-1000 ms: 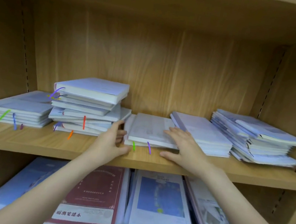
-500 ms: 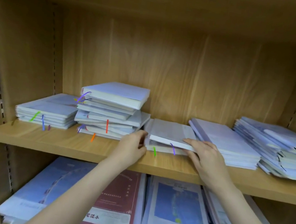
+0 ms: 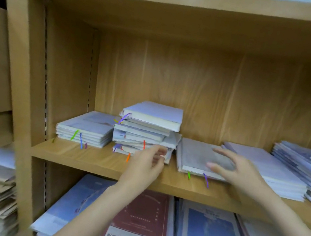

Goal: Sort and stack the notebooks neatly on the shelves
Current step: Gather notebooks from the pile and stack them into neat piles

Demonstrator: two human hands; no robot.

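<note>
Wooden shelf (image 3: 87, 160), uneven piles. Left hand (image 3: 146, 163) loosely curled at messy stack (image 3: 146, 134), right hand (image 3: 241, 172) spread over grey notebook (image 3: 197, 155), neither gripping; square edges first.

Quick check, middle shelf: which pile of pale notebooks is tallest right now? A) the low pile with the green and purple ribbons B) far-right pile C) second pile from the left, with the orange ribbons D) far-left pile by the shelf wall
C: the uneven second pile of pale notebooks rises well above the flat far-left pile, the low pile with green and purple ribbons and the far-right pile on the wooden middle shelf.
</note>
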